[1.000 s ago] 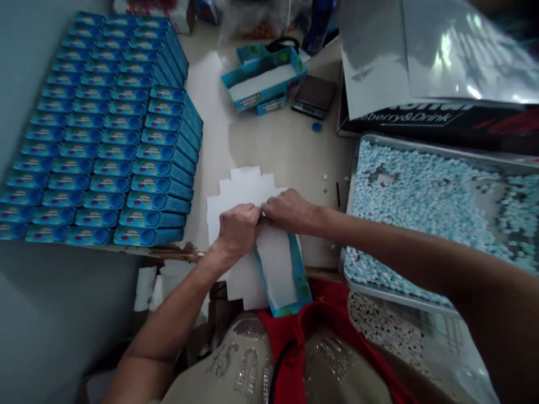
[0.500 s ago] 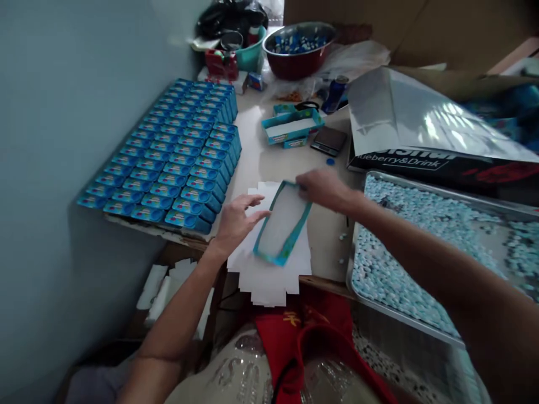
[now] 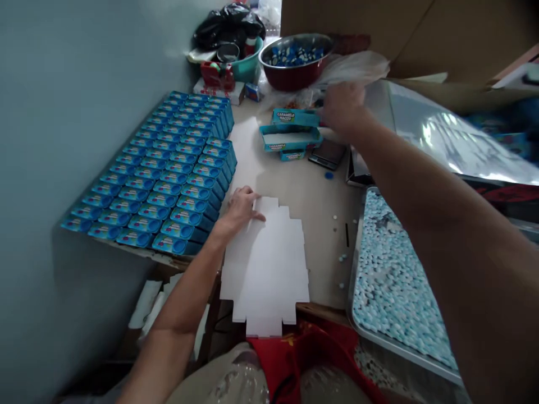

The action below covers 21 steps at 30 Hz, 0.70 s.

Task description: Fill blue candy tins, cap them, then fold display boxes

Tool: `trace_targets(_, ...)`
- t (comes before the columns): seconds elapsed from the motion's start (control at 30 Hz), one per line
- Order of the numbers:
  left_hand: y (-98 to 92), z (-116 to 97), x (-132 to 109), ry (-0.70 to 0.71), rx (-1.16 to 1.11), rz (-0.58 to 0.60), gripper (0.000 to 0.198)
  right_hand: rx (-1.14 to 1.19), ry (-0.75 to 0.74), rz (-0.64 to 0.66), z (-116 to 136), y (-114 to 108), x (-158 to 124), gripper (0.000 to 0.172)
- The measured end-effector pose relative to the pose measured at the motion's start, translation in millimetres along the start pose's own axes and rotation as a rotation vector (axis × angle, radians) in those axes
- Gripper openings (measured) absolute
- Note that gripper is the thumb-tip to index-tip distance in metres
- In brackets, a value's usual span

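Observation:
Flat white die-cut card [image 3: 269,264] lies at the table's front edge. At its upper left corner rests my left hand [image 3: 243,207], thumb and fingers apart, nothing held. Farther back, my right hand [image 3: 343,104] is blurred by motion, just right of a blue carton [image 3: 296,117] that stands behind another open blue tray box [image 3: 290,139]. Whether its fingers touch that carton cannot be made out. A smaller blue box [image 3: 292,155] sits in front of the tray box, and a dark scale [image 3: 327,154] lies below my right hand.
Rows of blue packages [image 3: 164,174] cover the table's left side. A metal tray [image 3: 356,303] of small pale-blue pieces stands at the right, with a silver-lined box [image 3: 421,129] behind. A bowl [image 3: 290,76] of blue and white pieces and a teal basin [image 3: 248,67] are at the back.
My right hand has moved up and away from the white card. The open blue box has left the card, and a blue carton now stands at the back beside my right hand.

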<state>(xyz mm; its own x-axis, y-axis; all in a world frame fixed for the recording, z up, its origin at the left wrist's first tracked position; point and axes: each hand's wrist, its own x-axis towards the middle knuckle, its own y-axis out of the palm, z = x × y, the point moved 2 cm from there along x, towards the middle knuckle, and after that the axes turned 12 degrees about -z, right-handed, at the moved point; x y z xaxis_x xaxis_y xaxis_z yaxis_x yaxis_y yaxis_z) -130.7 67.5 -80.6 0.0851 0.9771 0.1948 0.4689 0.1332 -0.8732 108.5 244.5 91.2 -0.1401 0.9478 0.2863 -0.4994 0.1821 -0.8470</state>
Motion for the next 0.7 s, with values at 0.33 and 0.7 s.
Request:
trace_targets(0.33,-61.3,-28.9,-21.6,-0.001,-0.347,-0.33,0.011,0.298,0.151,0.306,-11.5,43.8,-214.8,0.051)
trace_targets(0.7,-21.4,-28.9,-103.7,-0.806,-1.178,0.04,0.07,0.805,0.656,-0.031,-21.8,64.4,-316.2,0.034)
